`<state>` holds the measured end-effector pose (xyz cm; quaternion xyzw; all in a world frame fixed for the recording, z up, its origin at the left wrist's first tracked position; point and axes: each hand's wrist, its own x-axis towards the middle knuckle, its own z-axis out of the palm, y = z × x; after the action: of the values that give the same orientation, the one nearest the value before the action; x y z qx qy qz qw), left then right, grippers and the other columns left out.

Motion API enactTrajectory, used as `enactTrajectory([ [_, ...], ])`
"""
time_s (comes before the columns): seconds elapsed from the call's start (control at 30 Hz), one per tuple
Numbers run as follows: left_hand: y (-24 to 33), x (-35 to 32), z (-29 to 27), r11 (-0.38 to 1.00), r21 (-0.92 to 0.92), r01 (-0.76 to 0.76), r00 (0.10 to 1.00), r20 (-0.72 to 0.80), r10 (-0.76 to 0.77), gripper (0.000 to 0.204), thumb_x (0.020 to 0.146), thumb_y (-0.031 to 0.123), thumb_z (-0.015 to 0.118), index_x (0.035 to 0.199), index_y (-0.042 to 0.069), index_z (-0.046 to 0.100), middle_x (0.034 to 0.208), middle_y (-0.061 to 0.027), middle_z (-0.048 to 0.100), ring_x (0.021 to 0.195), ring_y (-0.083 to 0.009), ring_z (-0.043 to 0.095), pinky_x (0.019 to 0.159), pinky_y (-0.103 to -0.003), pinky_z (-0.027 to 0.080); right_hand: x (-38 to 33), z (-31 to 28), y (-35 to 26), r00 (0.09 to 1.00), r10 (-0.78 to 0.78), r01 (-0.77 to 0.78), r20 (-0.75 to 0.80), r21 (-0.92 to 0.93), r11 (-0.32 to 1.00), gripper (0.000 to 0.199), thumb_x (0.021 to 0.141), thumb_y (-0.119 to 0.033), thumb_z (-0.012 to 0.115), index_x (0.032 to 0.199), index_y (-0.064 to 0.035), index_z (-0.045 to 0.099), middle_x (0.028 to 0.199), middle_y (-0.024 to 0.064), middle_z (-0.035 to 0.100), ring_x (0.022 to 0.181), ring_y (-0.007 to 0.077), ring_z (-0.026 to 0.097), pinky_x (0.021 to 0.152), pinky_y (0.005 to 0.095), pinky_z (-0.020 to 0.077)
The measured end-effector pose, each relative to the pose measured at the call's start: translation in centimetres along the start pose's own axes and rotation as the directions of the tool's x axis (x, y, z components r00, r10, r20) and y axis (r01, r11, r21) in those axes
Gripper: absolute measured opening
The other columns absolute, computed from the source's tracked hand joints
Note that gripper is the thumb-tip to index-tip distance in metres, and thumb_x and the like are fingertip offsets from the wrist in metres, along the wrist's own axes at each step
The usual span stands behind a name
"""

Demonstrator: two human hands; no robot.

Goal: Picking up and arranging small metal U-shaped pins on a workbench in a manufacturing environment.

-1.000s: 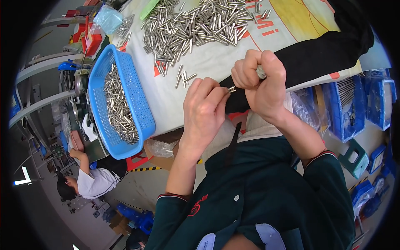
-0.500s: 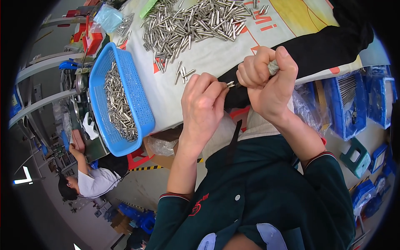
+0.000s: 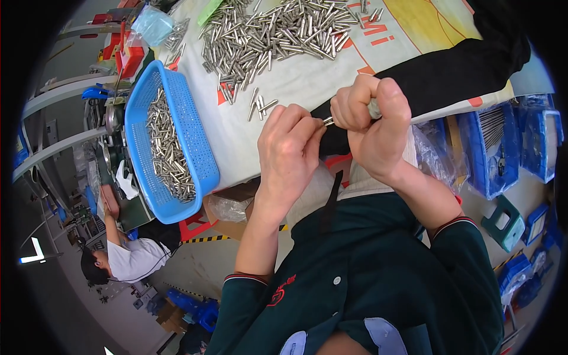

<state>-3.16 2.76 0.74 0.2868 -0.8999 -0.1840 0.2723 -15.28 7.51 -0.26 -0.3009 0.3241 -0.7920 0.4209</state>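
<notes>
Both hands met over the table edge (image 3: pixel 248 168). The left hand (image 3: pixel 288 148) was curled narrow, fingertips pinching a small metal pin (image 3: pixel 327 121). The right hand (image 3: pixel 373 127) was fisted around a grey tool (image 3: pixel 374 109), the pin touching it at the fist. A pile of pins (image 3: pixel 278 32) lay further up the table; a blue basket (image 3: pixel 195 148) of pins sat left.

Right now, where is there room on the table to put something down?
Bare cloth lies between the loose pin pile, the blue basket and the left hand. Bare yellow cloth sits above the black fabric. The pile and basket are crowded.
</notes>
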Motion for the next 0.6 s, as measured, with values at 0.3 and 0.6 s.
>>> enactTrajectory([
  [0.3,-0.1,-0.5,-0.4,0.995,0.099,-0.023,1.0,0.013,0.022,0.015,0.063,0.001,0.067,0.071,0.005,0.055,0.07,-0.0039,0.047,0.067,-0.0215,0.047,0.061,-0.033,0.036,-0.8,0.9,0.3,0.939,-0.26,0.305,0.223,-0.198,0.932,0.031,0.088,-0.013,0.045,0.059,-0.0006,0.044,0.052,0.0043,0.051,0.041,0.0115,0.043,0.041,0.0234,0.0342],
  [0.6,-2.8,-0.3,-1.6,0.913,0.357,0.197,0.974,-0.181,-0.139,0.014,0.065,0.002,0.067,0.073,0.007,0.057,0.073,-0.0034,0.051,0.072,-0.0215,0.05,0.066,-0.035,0.034,-0.6,0.3,0.6,0.988,-0.118,0.129,0.1,-0.112,0.985,0.036,0.092,-0.017,0.038,0.059,-0.0014,0.038,0.049,-0.0001,0.035,0.043,0.0062,0.026,0.04,0.0252,0.021],
])
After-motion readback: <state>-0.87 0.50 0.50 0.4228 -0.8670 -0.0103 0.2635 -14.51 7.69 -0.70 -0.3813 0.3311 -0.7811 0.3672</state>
